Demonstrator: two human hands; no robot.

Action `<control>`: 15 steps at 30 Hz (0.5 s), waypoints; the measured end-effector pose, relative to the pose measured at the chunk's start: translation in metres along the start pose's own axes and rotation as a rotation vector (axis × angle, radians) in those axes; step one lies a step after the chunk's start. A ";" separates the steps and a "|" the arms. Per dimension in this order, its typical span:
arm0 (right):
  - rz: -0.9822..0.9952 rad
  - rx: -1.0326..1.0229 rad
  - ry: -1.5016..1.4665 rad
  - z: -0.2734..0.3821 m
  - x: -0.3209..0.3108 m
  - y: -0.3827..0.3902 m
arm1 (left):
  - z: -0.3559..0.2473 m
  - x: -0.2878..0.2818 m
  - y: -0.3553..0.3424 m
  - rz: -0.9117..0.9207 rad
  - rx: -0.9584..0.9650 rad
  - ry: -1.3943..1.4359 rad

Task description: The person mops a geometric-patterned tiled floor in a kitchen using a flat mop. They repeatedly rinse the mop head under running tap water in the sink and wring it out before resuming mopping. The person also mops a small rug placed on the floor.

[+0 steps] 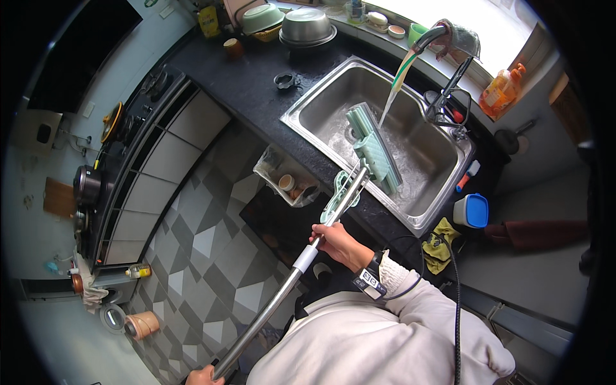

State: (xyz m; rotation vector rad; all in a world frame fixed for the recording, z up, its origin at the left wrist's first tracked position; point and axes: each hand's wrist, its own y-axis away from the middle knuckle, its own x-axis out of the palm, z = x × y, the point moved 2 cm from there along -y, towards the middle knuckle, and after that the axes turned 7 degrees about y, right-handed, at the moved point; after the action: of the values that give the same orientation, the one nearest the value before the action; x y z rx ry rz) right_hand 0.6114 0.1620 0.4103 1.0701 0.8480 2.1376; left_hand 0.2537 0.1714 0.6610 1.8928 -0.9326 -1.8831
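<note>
Mop [305,258] | probably light, stiff, slippery | best held along pole [281,292] | clasped in left hand [203,375] and right hand [341,245]

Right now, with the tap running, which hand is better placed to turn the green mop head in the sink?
Probably the right hand: its fingers grip the metal pole nearer the green mop head, while the left hand holds the far end.

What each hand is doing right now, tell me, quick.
Left hand: closed around the far end of the metal mop pole, partly cut off by the picture's edge.
Right hand: closed, holding the same pole nearer the sink.
</note>
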 end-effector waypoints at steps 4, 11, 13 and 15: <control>0.031 -0.007 -0.012 -0.006 -0.014 0.016 | -0.006 -0.002 0.008 0.028 0.018 -0.039; -0.017 0.015 -0.029 -0.007 -0.017 0.027 | 0.000 -0.010 0.007 0.037 0.065 -0.083; -0.014 0.014 -0.019 -0.007 -0.014 0.027 | 0.003 -0.009 0.006 0.033 0.049 -0.134; -0.031 0.027 0.002 -0.007 -0.013 0.024 | 0.004 -0.006 0.005 0.035 0.040 -0.136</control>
State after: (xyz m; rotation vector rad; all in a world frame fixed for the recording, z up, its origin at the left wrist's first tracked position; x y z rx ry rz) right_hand 0.6065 0.1353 0.4190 1.0614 0.8912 2.1079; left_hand 0.2489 0.1723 0.6685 1.7763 -1.0459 -2.0074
